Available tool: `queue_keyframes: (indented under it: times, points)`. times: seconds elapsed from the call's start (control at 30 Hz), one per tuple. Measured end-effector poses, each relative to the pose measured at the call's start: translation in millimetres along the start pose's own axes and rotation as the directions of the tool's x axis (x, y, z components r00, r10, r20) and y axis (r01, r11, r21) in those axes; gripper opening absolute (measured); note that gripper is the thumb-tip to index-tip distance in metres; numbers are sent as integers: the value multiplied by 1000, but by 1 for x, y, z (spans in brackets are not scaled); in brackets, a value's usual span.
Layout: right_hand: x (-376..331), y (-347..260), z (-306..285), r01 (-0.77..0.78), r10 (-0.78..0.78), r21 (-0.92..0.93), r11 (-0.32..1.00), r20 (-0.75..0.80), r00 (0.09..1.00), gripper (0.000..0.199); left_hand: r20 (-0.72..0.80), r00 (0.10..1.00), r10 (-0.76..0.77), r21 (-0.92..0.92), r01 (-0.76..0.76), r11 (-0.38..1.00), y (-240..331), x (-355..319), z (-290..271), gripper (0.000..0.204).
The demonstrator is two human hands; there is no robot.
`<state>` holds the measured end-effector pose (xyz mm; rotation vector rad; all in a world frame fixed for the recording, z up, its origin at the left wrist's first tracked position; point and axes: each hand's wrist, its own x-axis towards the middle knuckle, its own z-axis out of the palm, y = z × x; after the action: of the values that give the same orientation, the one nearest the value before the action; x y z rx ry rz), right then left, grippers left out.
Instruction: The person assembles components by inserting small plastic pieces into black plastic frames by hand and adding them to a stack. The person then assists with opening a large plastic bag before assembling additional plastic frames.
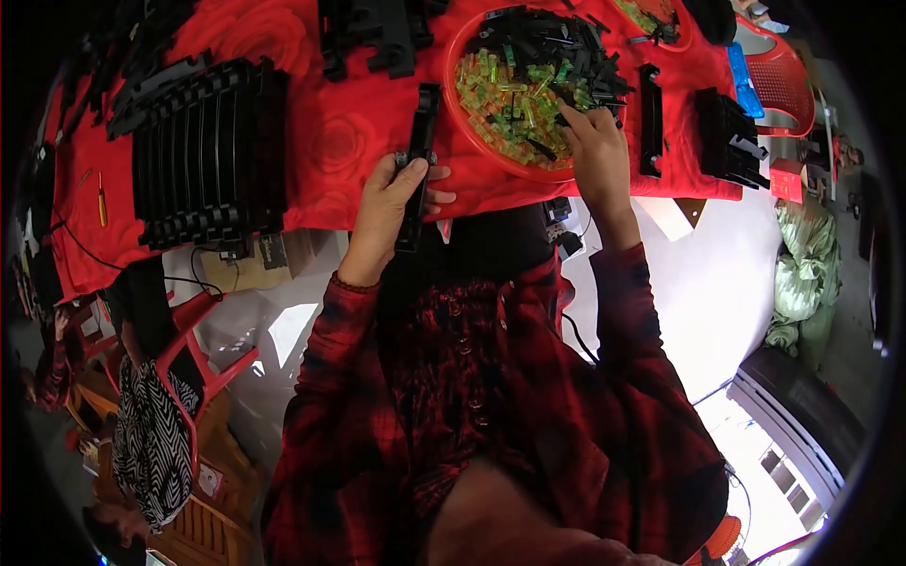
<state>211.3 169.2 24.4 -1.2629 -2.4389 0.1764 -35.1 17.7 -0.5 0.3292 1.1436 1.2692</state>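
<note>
My left hand [394,193] is closed around a long, narrow black plastic strip [421,132], which stands nearly upright at the table's near edge. The thumb lies across its front and the fingertips show on its right side. At the near right of a round red tray [455,94], my right hand [598,156] reaches in with its fingers bent together over the contents. Small translucent yellow-green pieces [510,104] fill the tray's near left part, and small black plastic pieces [566,42] lie at the far side. What the right fingertips pinch is too small to make out.
A row of stacked black strips [203,156] lies left, near a yellow-handled screwdriver [102,203]. Black parts [373,38] lie at the back. To the right are a black strip [650,123], a black part stack [727,137] and a red chair [779,80]. Another person [160,434] sits lower left.
</note>
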Motion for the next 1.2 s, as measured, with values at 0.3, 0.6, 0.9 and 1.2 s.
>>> queue_keyframes:
  times: [0.3, 0.6, 0.9, 1.2]
  points:
    - [5, 10, 9, 4, 6, 167, 986, -60, 998, 23, -7, 1000, 26, -4, -26, 1000, 0, -1, 3, 28]
    - [18, -28, -17, -450, 309, 893, -11, 431, 848, 21, -12, 1000, 8, -52, -8, 999, -1, -4, 2, 31]
    - [20, -68, -13, -594, -77, 665, -453, 635, 769, 34, 4, 1000, 2, -58, -2, 998, -1, -4, -1, 30]
    - [14, -73, -13, -664, -159, 599, -447, 678, 718, 41, 4, 1000, 12, -155, -11, 988, -1, -17, 0, 30]
